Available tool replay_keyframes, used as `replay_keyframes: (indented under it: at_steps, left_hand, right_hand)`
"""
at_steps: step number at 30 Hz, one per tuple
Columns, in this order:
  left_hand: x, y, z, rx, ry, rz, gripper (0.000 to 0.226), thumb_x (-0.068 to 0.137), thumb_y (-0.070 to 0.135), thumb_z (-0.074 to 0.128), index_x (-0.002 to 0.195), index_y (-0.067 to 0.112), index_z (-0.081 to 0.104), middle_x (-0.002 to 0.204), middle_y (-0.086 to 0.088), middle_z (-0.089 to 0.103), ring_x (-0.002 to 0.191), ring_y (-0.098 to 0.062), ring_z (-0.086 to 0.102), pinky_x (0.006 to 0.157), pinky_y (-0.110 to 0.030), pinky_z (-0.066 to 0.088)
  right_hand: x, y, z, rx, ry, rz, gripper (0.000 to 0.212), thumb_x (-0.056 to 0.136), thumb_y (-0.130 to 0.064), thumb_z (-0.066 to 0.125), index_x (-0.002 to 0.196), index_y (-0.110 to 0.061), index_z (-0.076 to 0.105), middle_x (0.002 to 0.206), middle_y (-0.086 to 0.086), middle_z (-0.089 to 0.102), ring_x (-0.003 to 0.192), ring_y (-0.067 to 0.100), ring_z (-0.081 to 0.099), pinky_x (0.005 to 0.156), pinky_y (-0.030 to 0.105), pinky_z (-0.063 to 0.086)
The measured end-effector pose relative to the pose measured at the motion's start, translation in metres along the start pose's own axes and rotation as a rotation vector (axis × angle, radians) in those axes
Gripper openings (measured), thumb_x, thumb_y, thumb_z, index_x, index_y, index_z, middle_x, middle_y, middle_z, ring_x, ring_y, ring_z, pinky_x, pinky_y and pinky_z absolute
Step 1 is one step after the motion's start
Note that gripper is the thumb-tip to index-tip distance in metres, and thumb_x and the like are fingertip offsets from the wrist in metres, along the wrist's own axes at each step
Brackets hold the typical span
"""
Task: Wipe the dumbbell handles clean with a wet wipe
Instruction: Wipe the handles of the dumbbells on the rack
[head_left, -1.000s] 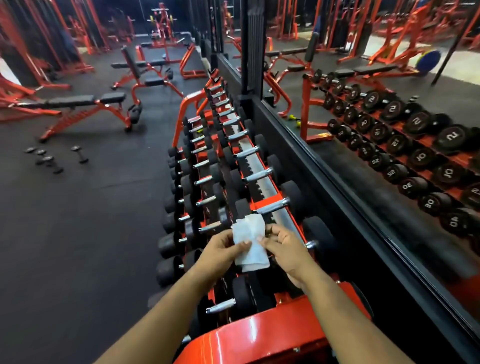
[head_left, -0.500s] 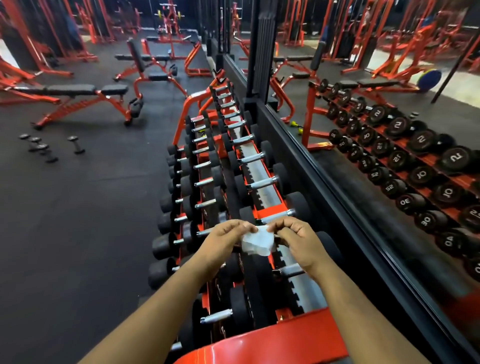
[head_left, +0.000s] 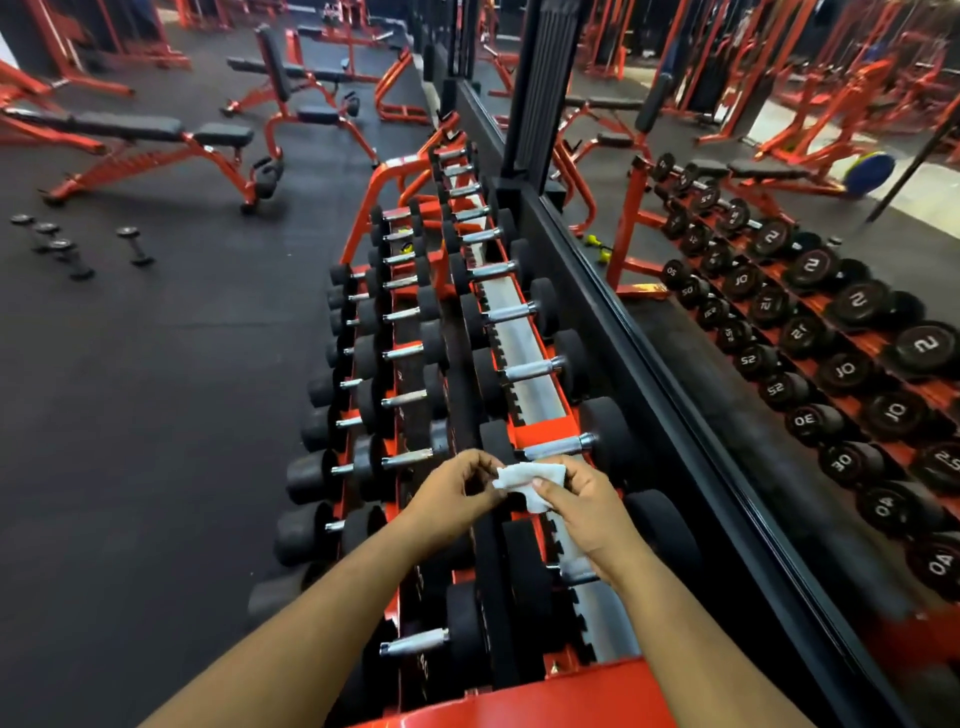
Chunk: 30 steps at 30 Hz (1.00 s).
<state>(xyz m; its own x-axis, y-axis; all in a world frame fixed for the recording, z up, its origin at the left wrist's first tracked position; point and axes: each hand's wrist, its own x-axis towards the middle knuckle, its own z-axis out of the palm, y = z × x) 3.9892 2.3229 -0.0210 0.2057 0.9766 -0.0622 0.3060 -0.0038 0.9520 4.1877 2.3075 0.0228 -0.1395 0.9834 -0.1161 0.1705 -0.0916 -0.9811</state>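
Observation:
A folded white wet wipe (head_left: 531, 480) is held above the orange dumbbell rack (head_left: 545, 430). My right hand (head_left: 584, 506) pinches its right side, thumb on top. My left hand (head_left: 457, 493) pinches its left edge with curled fingers. Just beyond the wipe lies a dumbbell with a chrome handle (head_left: 558, 447) on the top tier. A second chrome handle (head_left: 574, 571) shows partly under my right wrist. Rows of black dumbbells with chrome handles run away from me along the rack.
A mirror wall (head_left: 779, 338) runs along the right of the rack and reflects more dumbbells. Orange benches (head_left: 150, 140) stand on the black floor at the left. Several small dumbbells (head_left: 62, 244) lie loose on the floor.
The wipe went from hanging open to a smaller folded pad between both hands. The hands dropped lower over the rack, and the view moved forward along it.

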Motion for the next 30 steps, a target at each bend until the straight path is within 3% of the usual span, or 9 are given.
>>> replay_keyframes:
  at_steps: [3,5,7,10,13,16,20,24,30]
  left_hand:
    - [0.021,-0.012,0.011,0.194,0.034,-0.052,0.023,0.089,0.027,0.075,0.105,0.036,0.062,0.094,0.013,0.068,0.089,-0.004,0.064,0.091,-0.038,0.054]
    - [0.036,-0.019,0.016,0.322,0.038,-0.066,0.032,0.089,0.032,0.075,0.117,0.036,0.060,0.112,0.012,0.063,0.107,-0.007,0.060,0.101,-0.037,0.050]
    - [0.052,-0.022,0.021,0.480,0.015,-0.076,0.050,0.090,0.037,0.073,0.135,0.030,0.055,0.135,0.009,0.053,0.129,-0.013,0.050,0.111,-0.038,0.042]
    - [0.079,-0.023,0.033,0.679,-0.027,-0.097,0.079,0.090,0.046,0.071,0.155,0.026,0.032,0.162,0.004,0.028,0.151,-0.019,0.025,0.123,-0.043,0.026]
    - [0.101,-0.031,0.041,0.824,-0.129,-0.146,0.108,0.089,0.054,0.069,0.163,0.020,-0.001,0.171,0.002,-0.008,0.157,-0.018,-0.008,0.128,-0.048,0.002]
    - [0.120,-0.048,0.045,0.918,-0.192,-0.167,0.125,0.084,0.059,0.071,0.160,0.014,-0.018,0.168,-0.002,-0.023,0.154,-0.020,-0.022,0.126,-0.048,-0.008]
    - [0.133,-0.062,0.043,0.955,-0.210,-0.128,0.127,0.082,0.046,0.076,0.159,0.012,-0.019,0.169,-0.004,-0.020,0.154,-0.021,-0.022,0.126,-0.049,-0.008]
    - [0.135,-0.064,0.042,0.966,-0.214,-0.102,0.122,0.083,0.041,0.073,0.160,0.010,-0.017,0.170,-0.006,-0.014,0.155,-0.022,-0.019,0.126,-0.049,-0.007]
    - [0.135,-0.066,0.041,0.996,-0.233,-0.102,0.128,0.080,0.053,0.074,0.159,0.008,-0.015,0.170,-0.008,-0.012,0.156,-0.025,-0.015,0.125,-0.056,-0.002]
  right_hand:
    - [0.026,0.018,-0.025,-0.201,0.055,-0.031,0.036,0.096,-0.004,0.060,0.117,-0.032,0.071,0.113,-0.013,0.073,0.109,0.001,0.065,0.089,0.015,0.050]
    - [0.047,0.027,-0.038,-0.350,0.093,-0.069,0.041,0.096,-0.005,0.059,0.122,-0.035,0.069,0.119,-0.015,0.070,0.110,-0.001,0.063,0.097,0.017,0.048]
    - [0.069,0.031,-0.043,-0.526,0.142,-0.090,0.036,0.096,-0.009,0.058,0.124,-0.028,0.069,0.117,-0.005,0.072,0.106,0.010,0.065,0.093,0.022,0.050]
    - [0.108,0.041,-0.041,-0.813,0.136,-0.109,0.032,0.097,-0.014,0.056,0.127,-0.018,0.068,0.140,0.004,0.061,0.125,0.025,0.058,0.103,0.035,0.047]
    - [0.142,0.057,-0.028,-0.957,0.096,-0.161,0.041,0.099,-0.006,0.051,0.139,-0.013,0.058,0.156,0.007,0.043,0.147,0.022,0.037,0.119,0.035,0.032]
    - [0.163,0.082,-0.017,-1.117,-0.048,-0.193,0.059,0.099,-0.003,0.048,0.155,-0.016,0.035,0.162,0.006,0.032,0.152,0.023,0.024,0.125,0.038,0.019]
    - [0.157,0.119,-0.011,-1.340,-0.315,-0.110,0.074,0.097,-0.026,0.055,0.160,-0.013,0.018,0.167,0.007,0.016,0.156,0.023,0.006,0.124,0.046,-0.005]
    - [0.141,0.134,-0.016,-1.348,-0.151,-0.205,0.060,0.098,-0.036,0.027,0.153,-0.015,0.040,0.158,0.001,0.040,0.151,0.018,0.028,0.121,0.049,-0.001]
    - [0.175,0.133,-0.006,-1.407,-0.157,-0.117,0.042,0.100,-0.030,0.037,0.140,-0.024,0.050,0.126,-0.003,0.062,0.125,0.021,0.052,0.122,0.053,-0.001]
